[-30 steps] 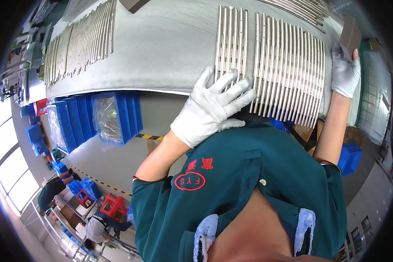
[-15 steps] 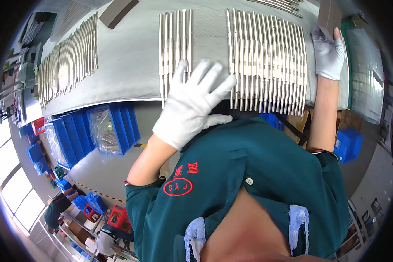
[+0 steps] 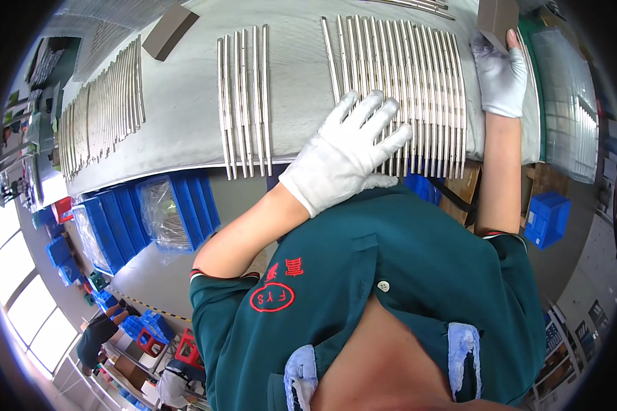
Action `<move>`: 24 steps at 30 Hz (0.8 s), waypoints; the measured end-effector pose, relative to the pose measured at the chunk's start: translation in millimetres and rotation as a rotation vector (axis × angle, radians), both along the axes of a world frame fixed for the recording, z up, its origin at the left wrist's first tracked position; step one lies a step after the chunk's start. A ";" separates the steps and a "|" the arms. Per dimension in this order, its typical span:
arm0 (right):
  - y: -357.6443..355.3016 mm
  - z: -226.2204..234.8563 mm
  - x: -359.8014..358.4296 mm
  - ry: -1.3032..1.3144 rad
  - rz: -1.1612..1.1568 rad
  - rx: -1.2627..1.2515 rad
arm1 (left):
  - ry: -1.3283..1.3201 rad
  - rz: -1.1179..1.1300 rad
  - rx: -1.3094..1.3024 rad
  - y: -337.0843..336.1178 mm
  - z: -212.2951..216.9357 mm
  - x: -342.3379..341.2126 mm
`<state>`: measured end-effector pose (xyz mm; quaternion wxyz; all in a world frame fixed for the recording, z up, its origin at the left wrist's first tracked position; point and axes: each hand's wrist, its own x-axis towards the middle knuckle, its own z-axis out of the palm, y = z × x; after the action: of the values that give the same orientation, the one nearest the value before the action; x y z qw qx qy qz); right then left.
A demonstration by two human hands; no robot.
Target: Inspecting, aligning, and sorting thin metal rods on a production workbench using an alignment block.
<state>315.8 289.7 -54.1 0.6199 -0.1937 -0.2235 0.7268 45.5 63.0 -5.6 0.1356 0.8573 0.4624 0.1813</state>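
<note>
The left hand (image 3: pixel 346 154) (white glove, fingers spread) lies flat on the long shiny metal rods (image 3: pixel 418 89), while the right hand (image 3: pixel 502 79) grips a brown cardboard piece (image 3: pixel 495 17) just above it.

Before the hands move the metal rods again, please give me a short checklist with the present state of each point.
1. Left hand lies flat on the big row of rods, fingers spread: ok.
2. Right hand is at the far right end of the row, touching a brown block: ok.
3. Both hands are gloved in white: ok.
4. Rods in the big row lie parallel: ok.
5. The small group of rods lies apart from the big row: ok.
6. Rod ends are level at the table edge: cannot tell.
</note>
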 end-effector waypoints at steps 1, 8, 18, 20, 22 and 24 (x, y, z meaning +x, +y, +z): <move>0.0 0.3 0.1 0.000 -0.002 0.000 | 0.010 -0.018 -0.001 0.4 1.3 -0.5; 3.7 -6.0 2.0 0.053 0.048 0.013 | 0.052 -0.031 -0.031 -8.2 8.7 -17.5; 4.6 -4.9 9.1 0.057 0.116 0.058 | 0.211 0.159 -0.116 -36.5 19.1 -46.2; 6.4 -6.2 11.8 0.072 0.127 0.043 | 0.191 0.141 -0.118 -34.4 19.5 -44.5; 7.0 -6.0 13.2 0.084 0.133 0.030 | 0.168 0.119 -0.117 -30.2 18.5 -40.5; 5.7 -4.0 14.0 0.066 0.091 0.025 | 0.089 0.022 -0.118 -25.3 16.7 -34.0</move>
<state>329.8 295.4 -58.0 0.5955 -0.1516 -0.2208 0.7574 11.5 37.7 11.1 0.1630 0.8500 0.4871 0.1168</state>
